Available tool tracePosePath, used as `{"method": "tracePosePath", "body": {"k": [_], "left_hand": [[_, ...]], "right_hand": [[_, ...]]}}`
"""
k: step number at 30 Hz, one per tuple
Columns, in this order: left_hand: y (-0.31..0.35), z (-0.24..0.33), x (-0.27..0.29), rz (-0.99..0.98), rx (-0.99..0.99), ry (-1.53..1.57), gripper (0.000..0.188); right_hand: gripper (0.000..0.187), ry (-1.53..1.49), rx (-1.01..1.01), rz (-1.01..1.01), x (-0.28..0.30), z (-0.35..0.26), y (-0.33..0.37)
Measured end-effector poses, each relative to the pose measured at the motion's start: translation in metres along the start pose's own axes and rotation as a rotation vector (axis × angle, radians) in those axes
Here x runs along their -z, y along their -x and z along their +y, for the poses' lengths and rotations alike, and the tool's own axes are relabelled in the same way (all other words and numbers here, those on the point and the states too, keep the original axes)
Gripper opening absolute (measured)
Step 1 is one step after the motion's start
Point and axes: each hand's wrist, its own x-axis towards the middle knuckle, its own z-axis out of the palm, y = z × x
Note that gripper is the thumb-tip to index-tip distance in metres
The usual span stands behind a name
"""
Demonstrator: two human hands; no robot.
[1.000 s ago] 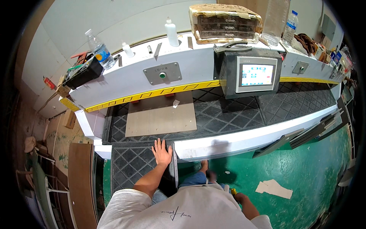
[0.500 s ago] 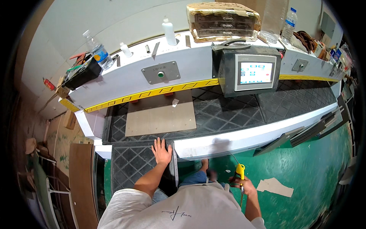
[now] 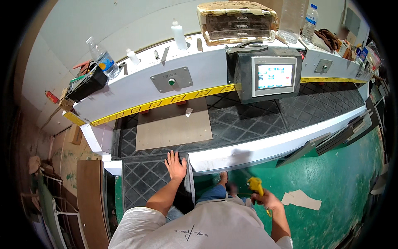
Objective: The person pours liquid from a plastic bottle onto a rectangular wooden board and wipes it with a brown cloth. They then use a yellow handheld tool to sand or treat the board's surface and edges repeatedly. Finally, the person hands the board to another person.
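My left hand (image 3: 176, 165) lies flat with fingers spread on the edge of the dark rubber-matted worktop (image 3: 143, 176), just in front of a thin beige board (image 3: 172, 130). A small pale scrap (image 3: 188, 112) rests on that board near its back. Over the green floor at my right side, my right hand (image 3: 270, 200) is closed around a yellow air blow gun (image 3: 255, 184). The gun is tilted up and to the left, and its front end is blurred by motion. Its nozzle is hard to make out.
A control box with a lit touch screen (image 3: 273, 76) juts over the worktop. Bottles (image 3: 179, 36), a small drawer cabinet (image 3: 236, 25) and a black tool tray (image 3: 89, 85) stand along the ledge. Dark panels (image 3: 304, 149) lean at the right; a torn cardboard piece (image 3: 302, 200) lies on the floor.
My right hand has turned the air blow gun, so its yellow head has swung left and tilts more. The left hand stays on the worktop. The whole view has shifted slightly.
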Motion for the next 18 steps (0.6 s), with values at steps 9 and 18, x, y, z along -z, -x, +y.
{"method": "tracePosePath", "body": {"k": [9, 18], "left_hand": [[0.000, 0.001, -0.001, 0.004, -0.004, 0.002, 0.063], [0.000, 0.001, -0.001, 0.003, -0.005, 0.000, 0.063]], "right_hand": [[0.030, 0.125, -0.002, -0.120, 0.022, 0.019, 0.010], [0.028, 0.301, -0.001, -0.293, 0.022, 0.027, 0.013]]}}
